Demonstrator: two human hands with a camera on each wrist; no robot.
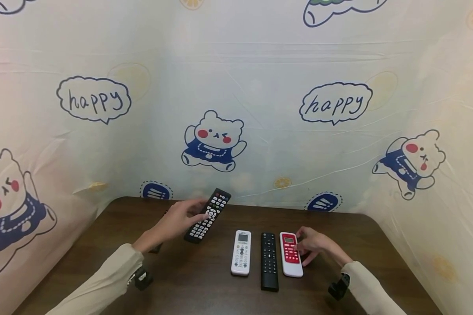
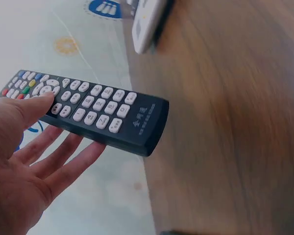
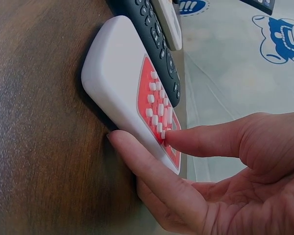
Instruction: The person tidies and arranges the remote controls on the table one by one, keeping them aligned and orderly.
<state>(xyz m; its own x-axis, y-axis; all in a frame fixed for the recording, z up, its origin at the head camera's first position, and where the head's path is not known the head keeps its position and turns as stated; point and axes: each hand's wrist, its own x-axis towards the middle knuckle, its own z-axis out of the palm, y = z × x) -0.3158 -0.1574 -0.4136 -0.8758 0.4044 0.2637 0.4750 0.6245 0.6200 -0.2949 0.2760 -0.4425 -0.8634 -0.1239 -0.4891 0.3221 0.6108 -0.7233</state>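
My left hand [image 1: 180, 217] holds a black remote control [image 1: 208, 216] with white buttons, tilted above the table. In the left wrist view the thumb presses on its button face and the fingers [image 2: 71, 156] support it from below. At the right, my right hand [image 1: 313, 244] touches a white remote control with a red keypad [image 1: 291, 254]. The right wrist view has the thumb on the red keypad [image 3: 158, 105] and a finger along the white side edge. Left of that remote lie a slim black remote [image 1: 269, 261] and a white remote with a small screen [image 1: 241, 253].
Another dark object [image 1: 156, 248] lies on the brown wooden table [image 1: 205, 288], mostly hidden behind the left wrist. A pale curtain [image 1: 260, 87] printed with bears and the word "happy" hangs behind and beside the table. Each wrist wears a dark camera band.
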